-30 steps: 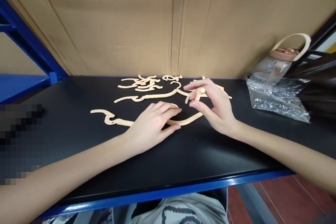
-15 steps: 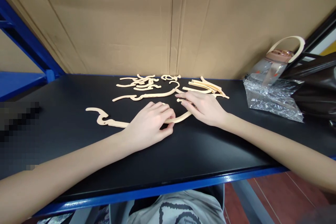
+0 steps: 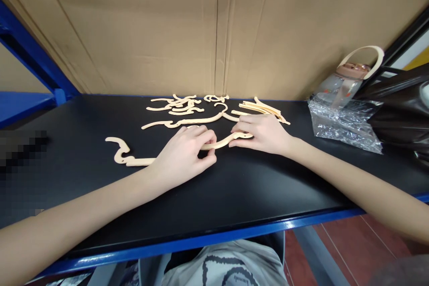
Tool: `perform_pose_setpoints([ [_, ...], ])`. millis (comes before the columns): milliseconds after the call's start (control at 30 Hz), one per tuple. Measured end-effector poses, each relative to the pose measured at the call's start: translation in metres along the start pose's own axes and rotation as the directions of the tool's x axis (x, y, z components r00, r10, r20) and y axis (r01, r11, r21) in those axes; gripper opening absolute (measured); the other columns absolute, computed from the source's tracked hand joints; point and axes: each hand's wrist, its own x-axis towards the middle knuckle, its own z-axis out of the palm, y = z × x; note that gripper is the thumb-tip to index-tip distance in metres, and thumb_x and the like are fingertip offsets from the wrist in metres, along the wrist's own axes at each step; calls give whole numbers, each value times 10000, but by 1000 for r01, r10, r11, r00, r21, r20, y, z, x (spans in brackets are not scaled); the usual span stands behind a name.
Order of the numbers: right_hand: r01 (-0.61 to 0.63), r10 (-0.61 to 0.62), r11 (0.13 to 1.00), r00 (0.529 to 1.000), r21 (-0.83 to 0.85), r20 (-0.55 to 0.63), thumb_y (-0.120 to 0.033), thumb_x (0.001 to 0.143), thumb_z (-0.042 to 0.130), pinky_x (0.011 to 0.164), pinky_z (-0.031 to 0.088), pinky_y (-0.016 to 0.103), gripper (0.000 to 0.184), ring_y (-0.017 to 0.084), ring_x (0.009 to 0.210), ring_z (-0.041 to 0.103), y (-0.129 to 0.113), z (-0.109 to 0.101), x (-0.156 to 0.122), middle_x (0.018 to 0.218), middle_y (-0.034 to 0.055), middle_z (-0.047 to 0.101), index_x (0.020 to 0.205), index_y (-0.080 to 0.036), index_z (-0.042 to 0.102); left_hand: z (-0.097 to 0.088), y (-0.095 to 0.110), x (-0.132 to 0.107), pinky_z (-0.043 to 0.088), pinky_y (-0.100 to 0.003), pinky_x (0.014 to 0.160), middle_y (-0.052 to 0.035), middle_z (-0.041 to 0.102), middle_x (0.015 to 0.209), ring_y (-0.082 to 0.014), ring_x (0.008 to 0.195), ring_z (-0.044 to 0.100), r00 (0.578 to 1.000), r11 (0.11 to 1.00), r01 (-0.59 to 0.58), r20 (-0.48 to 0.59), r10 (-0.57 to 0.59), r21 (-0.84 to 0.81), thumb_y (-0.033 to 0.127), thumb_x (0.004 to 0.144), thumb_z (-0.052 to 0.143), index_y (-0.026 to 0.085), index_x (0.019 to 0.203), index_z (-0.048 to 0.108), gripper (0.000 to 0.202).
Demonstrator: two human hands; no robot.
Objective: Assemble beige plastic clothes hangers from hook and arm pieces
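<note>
My left hand pinches a cream-coloured hanger arm between thumb and fingers, just above the table. The left stretch of this hanger shows beyond my wrist, ending in a curved end piece. My right hand is closed at the other end of the arm, fingers above and thumb below. What lies under its palm is hidden. Behind both hands lies another cream hanger with a hook, its right side partly covered by my right hand.
At the back left lies a pile of small curved hanger pieces, with several hooks beside it. Long hanger arms are stacked at back right. A bottle and clear plastic bag stand right, before a cardboard wall.
My right hand has closed around the arm's right end, which has risen and shifted slightly. My left hand keeps its pinch and has moved a little left and up.
</note>
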Motion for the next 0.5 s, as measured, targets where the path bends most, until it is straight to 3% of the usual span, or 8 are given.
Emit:
perform_pose_setpoints([
  [167,47,-48,998,999,-37,-7,-502,915,503,532,261,258,375,132,689,574,2,-1,-1,761,25,650,846,-178,679,-1,-1,0,383,-349,798,0,547,780,-178,766,503,1000,1000,1,-23,-1,10,198,804,478,194,783,506,35],
  [267,77,-77,997,996,-15,-39,-500,931,472,520,252,258,396,117,631,541,-8,2,-2,720,15,632,805,-177,665,0,0,0,380,-351,805,-1,566,811,-175,772,513,1000,1000,-13,16,13,-20,258,847,487,196,809,524,82],
  [400,134,-135,991,989,-27,-61,-469,964,407,516,250,260,429,109,589,506,-18,6,-2,682,10,603,772,-170,649,3,1,0,392,-317,742,-6,576,844,-169,770,520,998,994,-12,58,19,-105,317,894,475,202,852,545,141],
  [500,106,-108,994,992,-40,-60,-488,954,416,512,242,262,430,112,597,510,-16,6,-2,692,13,608,774,-173,647,5,-2,0,396,-276,665,1,580,852,-147,734,522,999,981,26,45,-17,-194,287,887,478,205,855,540,108],
])
